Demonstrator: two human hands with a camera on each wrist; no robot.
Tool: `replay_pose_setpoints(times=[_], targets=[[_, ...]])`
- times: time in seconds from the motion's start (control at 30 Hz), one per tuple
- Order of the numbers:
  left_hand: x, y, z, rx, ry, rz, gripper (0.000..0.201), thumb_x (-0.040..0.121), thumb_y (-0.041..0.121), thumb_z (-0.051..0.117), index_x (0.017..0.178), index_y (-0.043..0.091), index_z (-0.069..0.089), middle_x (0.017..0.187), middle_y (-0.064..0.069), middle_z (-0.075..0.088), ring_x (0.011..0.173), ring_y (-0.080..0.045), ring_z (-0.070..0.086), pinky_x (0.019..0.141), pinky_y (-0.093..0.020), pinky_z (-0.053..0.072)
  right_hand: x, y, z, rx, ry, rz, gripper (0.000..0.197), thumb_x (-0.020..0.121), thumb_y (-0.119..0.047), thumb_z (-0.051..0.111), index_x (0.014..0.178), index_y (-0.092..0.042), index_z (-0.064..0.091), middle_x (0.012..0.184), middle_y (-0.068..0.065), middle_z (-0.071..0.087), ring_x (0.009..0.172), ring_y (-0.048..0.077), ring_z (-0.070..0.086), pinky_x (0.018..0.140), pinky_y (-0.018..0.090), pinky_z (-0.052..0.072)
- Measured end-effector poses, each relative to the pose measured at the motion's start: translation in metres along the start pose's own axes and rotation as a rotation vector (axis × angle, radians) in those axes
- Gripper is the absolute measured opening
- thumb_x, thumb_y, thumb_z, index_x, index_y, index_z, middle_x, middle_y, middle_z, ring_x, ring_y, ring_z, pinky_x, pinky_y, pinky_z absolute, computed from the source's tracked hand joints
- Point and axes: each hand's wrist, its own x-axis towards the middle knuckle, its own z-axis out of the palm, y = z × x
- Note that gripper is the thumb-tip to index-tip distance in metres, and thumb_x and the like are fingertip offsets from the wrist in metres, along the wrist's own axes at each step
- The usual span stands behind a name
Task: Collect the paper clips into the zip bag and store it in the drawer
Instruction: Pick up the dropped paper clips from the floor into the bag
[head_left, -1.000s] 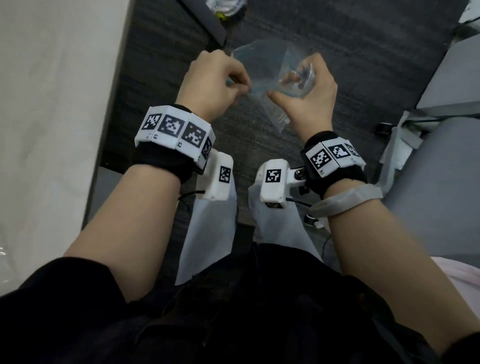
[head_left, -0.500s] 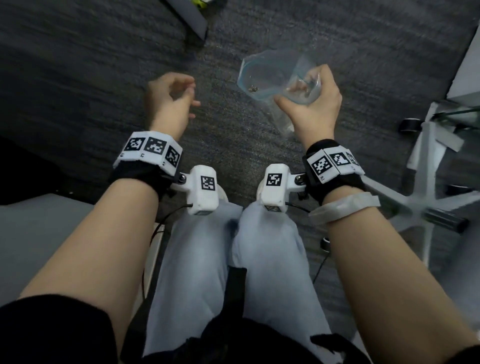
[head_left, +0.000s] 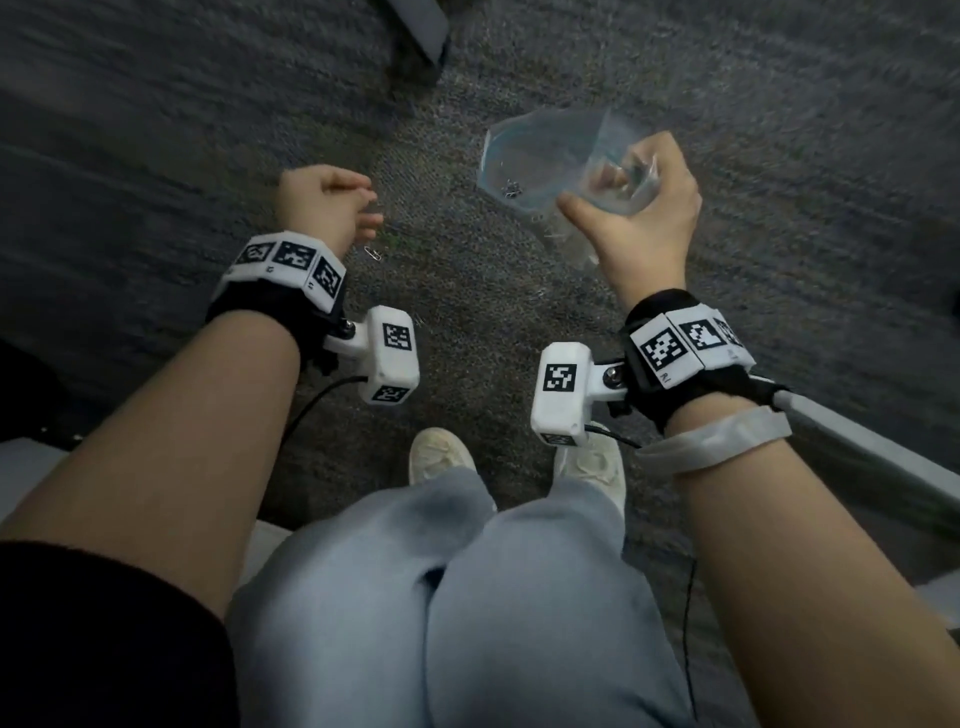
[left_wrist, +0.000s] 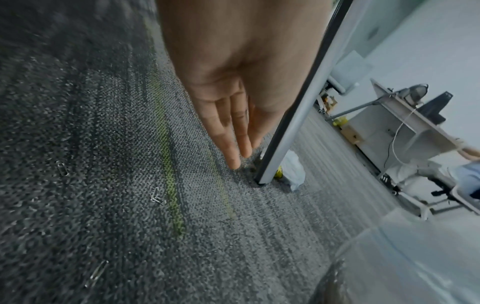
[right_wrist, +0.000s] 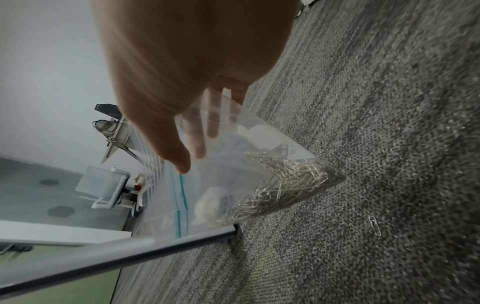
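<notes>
The right hand (head_left: 631, 208) is gripping the open zip bag (head_left: 545, 156) while the left hand (left_wrist: 233, 86), fingers (left_wrist: 228, 142) straight and empty, is reaching toward loose paper clips (left_wrist: 157, 198) on the carpet (head_left: 519, 322), best pinched singly.

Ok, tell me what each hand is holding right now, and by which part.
The right hand grips the zip bag by its upper side near the open mouth, thumb outside, fingers behind the plastic. The left hand holds nothing.

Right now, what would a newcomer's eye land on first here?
The clear zip bag in the right hand, with a heap of clips sagging into one corner. Next, loose clips lying on the grey carpet under the open left hand.
</notes>
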Motion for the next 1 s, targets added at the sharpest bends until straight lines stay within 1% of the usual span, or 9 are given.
replay_pose_setpoints(times=[0.1,0.2,0.23,0.33,0.43,0.6,0.67,0.87,1.0], targets=[[0.022,-0.031,0.009,0.069,0.004,0.012,0.01,0.09,0.004,0.055,0.084,0.009,0.061,0.075,-0.003,0.063,0.047,-0.003,0.06,0.05,-0.019,0.051,0.004,0.021,0.021,-0.015,-0.024,-0.031,0.037,0.061,-0.025,0.078,0.078,-0.02,0.045,0.075,-0.006,0.055,0.074,0.014,0.054,0.068,0.027,0.044],[0.035,-0.056,0.014,0.188,0.009,0.053,0.008,0.089,0.005,0.057,0.09,0.008,0.064,0.071,-0.001,0.062,0.049,-0.003,0.061,0.048,-0.016,0.051,0.008,0.038,0.036,-0.024,-0.055,-0.042,0.042,0.062,-0.024,0.078,0.071,-0.028,0.038,0.069,-0.016,0.048,0.065,0.001,0.045,0.061,0.013,0.036],[0.038,-0.062,0.015,0.241,0.005,0.071,0.009,0.089,0.006,0.057,0.092,0.007,0.065,0.071,-0.002,0.062,0.054,-0.006,0.062,0.049,-0.016,0.052,0.009,0.044,0.041,-0.021,-0.062,-0.05,0.043,0.062,-0.024,0.079,0.071,-0.029,0.036,0.068,-0.018,0.046,0.064,0.001,0.045,0.061,0.013,0.036],[0.053,-0.083,0.013,0.37,-0.018,0.127,0.013,0.089,0.006,0.057,0.096,0.005,0.068,0.08,-0.011,0.066,0.065,-0.016,0.065,0.063,-0.027,0.059,0.009,0.057,0.055,-0.047,-0.085,-0.063,0.046,0.061,-0.028,0.078,0.071,-0.032,0.034,0.068,-0.019,0.044,0.066,0.004,0.044,0.063,0.02,0.036],[0.067,-0.1,0.012,0.478,-0.016,0.163,0.014,0.087,0.011,0.059,0.097,0.009,0.07,0.086,-0.015,0.069,0.079,-0.026,0.068,0.079,-0.039,0.057,0.012,0.067,0.066,-0.06,-0.102,-0.085,0.047,0.061,-0.027,0.079,0.071,-0.033,0.033,0.069,-0.02,0.044,0.065,-0.003,0.041,0.062,0.015,0.034],[0.086,-0.116,0.014,0.72,-0.047,0.23,0.021,0.089,0.014,0.06,0.109,0.014,0.068,0.111,-0.015,0.067,0.102,-0.03,0.061,0.094,-0.035,0.049,0.021,0.081,0.081,-0.012,-0.11,-0.111,0.046,0.06,-0.029,0.08,0.077,-0.025,0.038,0.073,-0.01,0.046,0.072,0.013,0.046,0.064,0.025,0.039],[0.093,-0.121,0.013,0.756,-0.07,0.234,0.023,0.089,0.014,0.06,0.111,0.015,0.068,0.115,-0.013,0.065,0.105,-0.029,0.06,0.096,-0.035,0.046,0.023,0.083,0.087,-0.018,-0.113,-0.121,0.046,0.06,-0.031,0.08,0.076,-0.027,0.037,0.076,-0.006,0.048,0.072,0.014,0.047,0.065,0.026,0.039],[0.105,-0.135,0.022,0.813,-0.128,0.229,0.027,0.086,0.013,0.065,0.112,0.016,0.067,0.11,-0.015,0.067,0.102,-0.03,0.061,0.097,-0.038,0.048,0.027,0.088,0.096,-0.03,-0.119,-0.145,0.046,0.06,-0.032,0.08,0.077,-0.03,0.038,0.074,-0.015,0.047,0.07,0.006,0.046,0.066,0.02,0.04],[0.108,-0.142,0.03,0.979,-0.19,0.247,0.026,0.086,0.01,0.063,0.112,0.013,0.064,0.112,-0.016,0.064,0.104,-0.035,0.058,0.095,-0.044,0.048,0.025,0.092,0.101,-0.025,-0.119,-0.128,0.045,0.06,-0.032,0.08,0.081,-0.022,0.042,0.082,-0.001,0.054,0.075,0.011,0.048,0.068,0.024,0.041]])
